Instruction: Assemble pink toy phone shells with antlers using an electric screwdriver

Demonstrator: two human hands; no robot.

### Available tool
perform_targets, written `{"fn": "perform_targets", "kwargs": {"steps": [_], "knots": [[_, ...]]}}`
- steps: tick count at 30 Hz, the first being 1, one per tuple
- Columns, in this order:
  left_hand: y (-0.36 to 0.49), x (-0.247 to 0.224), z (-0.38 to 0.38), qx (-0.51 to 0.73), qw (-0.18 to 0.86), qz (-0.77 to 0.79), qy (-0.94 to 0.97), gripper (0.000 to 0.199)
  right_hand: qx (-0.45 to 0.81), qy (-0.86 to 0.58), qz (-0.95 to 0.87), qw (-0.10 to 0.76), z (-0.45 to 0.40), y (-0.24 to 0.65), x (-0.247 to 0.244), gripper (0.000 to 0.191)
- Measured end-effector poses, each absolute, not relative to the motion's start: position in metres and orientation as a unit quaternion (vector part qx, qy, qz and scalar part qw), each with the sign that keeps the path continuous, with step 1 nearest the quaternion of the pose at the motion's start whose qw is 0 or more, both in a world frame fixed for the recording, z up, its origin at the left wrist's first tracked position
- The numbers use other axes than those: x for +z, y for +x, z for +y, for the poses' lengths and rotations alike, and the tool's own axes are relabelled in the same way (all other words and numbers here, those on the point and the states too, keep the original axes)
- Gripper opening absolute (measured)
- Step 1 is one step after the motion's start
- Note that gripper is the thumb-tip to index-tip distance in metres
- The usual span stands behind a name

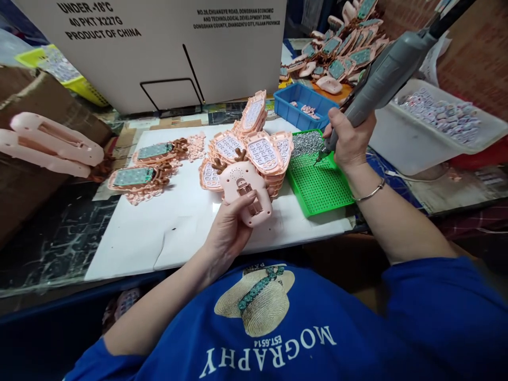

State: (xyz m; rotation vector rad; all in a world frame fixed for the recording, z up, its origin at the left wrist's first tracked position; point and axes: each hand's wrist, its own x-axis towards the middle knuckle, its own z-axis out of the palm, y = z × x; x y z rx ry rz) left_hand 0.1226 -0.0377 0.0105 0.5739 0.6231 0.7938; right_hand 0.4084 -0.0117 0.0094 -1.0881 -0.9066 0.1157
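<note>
My left hand (229,225) grips a pink plastic toy phone (234,177) with brown antlers, its back and battery compartment facing up. In my right hand (351,138) is a grey electric screwdriver (387,74), its tip pointing down over a green perforated tray (323,185). Small silver screws (307,143) lie heaped at the far end of that tray. Just behind the toy phone stand stacked pink shells with white keypads (264,153). Farther left, pink halves with green circuit boards (133,177) rest on the white board (186,227).
A blue bin (305,103) with small pink parts stands behind the green tray. At right is a white tub (420,132) of keypad pieces. A large white carton (170,47) closes off the back. Pink shells (51,143) lean at the left, and more pieces (337,53) pile at the back right.
</note>
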Motion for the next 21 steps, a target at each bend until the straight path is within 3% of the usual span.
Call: {"fn": "perform_targets", "kwargs": {"steps": [7, 13, 17, 21], "knots": [[0.122, 0.013, -0.038, 0.375, 0.852, 0.277, 0.240, 0.046, 0.031, -0.495, -0.423, 0.758, -0.010, 0.409, 0.007, 0.040], [0.121, 0.013, -0.035, 0.393, 0.846, 0.272, 0.236, 0.041, 0.030, -0.486, -0.420, 0.766, -0.030, 0.381, 0.047, 0.032], [0.124, 0.011, -0.036, 0.397, 0.854, 0.259, 0.216, 0.033, 0.072, -0.418, -0.444, 0.789, -0.050, 0.331, 0.079, 0.024], [0.130, 0.008, -0.038, 0.407, 0.853, 0.255, 0.205, 0.028, 0.154, -0.368, -0.480, 0.782, -0.073, 0.271, 0.095, 0.030]]}}
